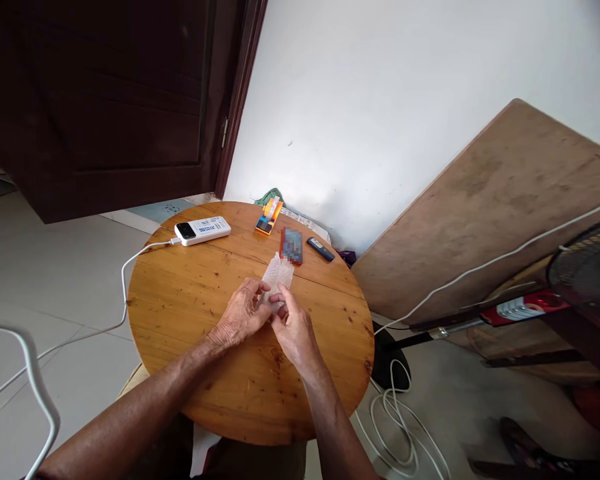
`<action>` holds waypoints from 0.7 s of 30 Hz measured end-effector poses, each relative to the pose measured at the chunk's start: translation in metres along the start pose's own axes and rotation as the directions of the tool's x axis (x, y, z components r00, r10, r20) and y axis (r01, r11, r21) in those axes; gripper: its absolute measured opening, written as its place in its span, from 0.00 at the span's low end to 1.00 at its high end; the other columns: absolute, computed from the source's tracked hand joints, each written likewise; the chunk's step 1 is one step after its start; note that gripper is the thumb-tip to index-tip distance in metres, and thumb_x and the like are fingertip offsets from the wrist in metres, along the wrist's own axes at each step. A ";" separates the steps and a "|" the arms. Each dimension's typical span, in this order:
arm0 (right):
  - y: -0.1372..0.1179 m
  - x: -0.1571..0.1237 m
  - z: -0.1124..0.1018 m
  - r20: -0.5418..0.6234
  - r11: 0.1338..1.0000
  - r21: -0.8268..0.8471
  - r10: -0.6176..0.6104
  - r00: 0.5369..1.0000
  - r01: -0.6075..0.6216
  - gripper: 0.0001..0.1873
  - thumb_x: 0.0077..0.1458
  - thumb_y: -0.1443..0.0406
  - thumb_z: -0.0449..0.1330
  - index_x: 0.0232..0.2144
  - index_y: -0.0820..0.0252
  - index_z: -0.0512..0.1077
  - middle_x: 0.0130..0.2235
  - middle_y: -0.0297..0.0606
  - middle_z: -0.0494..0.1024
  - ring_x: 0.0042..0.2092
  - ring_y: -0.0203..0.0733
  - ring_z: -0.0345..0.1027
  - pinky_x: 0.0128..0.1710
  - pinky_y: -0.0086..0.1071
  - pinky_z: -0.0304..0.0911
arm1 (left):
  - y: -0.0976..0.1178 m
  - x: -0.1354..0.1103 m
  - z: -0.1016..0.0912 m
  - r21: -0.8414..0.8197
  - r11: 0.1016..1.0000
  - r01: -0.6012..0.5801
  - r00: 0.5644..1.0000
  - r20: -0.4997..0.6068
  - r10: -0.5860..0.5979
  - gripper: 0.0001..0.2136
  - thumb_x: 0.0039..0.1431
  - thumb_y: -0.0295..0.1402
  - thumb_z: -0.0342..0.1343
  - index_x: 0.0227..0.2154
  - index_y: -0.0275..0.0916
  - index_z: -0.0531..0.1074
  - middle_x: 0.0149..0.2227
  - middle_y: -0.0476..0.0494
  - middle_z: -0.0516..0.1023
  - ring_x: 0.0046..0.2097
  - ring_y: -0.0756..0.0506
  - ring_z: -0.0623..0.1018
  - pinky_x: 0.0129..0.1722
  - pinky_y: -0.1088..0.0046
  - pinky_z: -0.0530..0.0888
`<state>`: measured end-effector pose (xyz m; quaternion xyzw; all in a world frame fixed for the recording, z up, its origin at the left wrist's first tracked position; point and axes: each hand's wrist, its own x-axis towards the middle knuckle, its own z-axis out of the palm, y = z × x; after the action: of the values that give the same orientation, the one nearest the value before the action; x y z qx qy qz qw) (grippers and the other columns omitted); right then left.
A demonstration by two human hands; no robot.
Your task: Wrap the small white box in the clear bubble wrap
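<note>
Both my hands meet over the middle of a round wooden table (190,300). My left hand (240,317) and my right hand (293,327) pinch a small clear plastic bag (277,273) between their fingertips. The bag sticks up and away from my fingers. Whatever is inside it is too small to make out.
On the far side of the table lie a white power bank (203,230) with a white cable (130,267), an orange packet (269,217), a phone (292,245) and a small dark device (321,249). A wooden board (490,213) leans on the wall at right, beside a fan (587,270).
</note>
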<state>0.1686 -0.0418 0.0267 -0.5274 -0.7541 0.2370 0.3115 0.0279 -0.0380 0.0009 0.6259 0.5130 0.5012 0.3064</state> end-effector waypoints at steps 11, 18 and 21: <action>0.021 -0.004 -0.022 -0.147 0.952 0.295 0.133 0.980 -0.085 0.24 0.53 0.64 0.55 0.53 0.60 0.68 0.45 0.45 0.79 0.41 0.42 0.74 0.43 0.38 0.69 | -0.004 0.005 0.008 0.157 0.986 0.053 0.999 -0.010 -0.052 0.08 0.49 0.25 0.59 0.35 0.37 0.72 0.32 0.49 0.72 0.32 0.50 0.71 0.34 0.74 0.70; 0.033 0.007 -0.011 -0.168 0.982 0.182 0.082 0.982 -0.051 0.21 0.55 0.61 0.54 0.51 0.60 0.70 0.45 0.45 0.80 0.46 0.46 0.74 0.44 0.39 0.68 | -0.006 0.006 0.009 0.155 0.988 0.014 1.000 -0.003 -0.014 0.08 0.49 0.25 0.58 0.34 0.38 0.72 0.32 0.49 0.73 0.32 0.50 0.71 0.34 0.74 0.71; 0.026 0.006 -0.011 -0.135 0.998 0.066 0.001 0.991 0.008 0.18 0.56 0.63 0.53 0.48 0.58 0.71 0.45 0.44 0.80 0.47 0.46 0.73 0.48 0.42 0.67 | -0.008 0.006 0.011 0.149 0.989 0.023 1.000 -0.012 -0.021 0.08 0.49 0.25 0.58 0.34 0.38 0.73 0.33 0.49 0.73 0.31 0.51 0.71 0.33 0.75 0.71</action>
<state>0.1922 -0.0270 0.0177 -0.5301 -0.7240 0.2253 0.3796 0.0351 -0.0285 -0.0075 0.6389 0.5574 0.4613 0.2616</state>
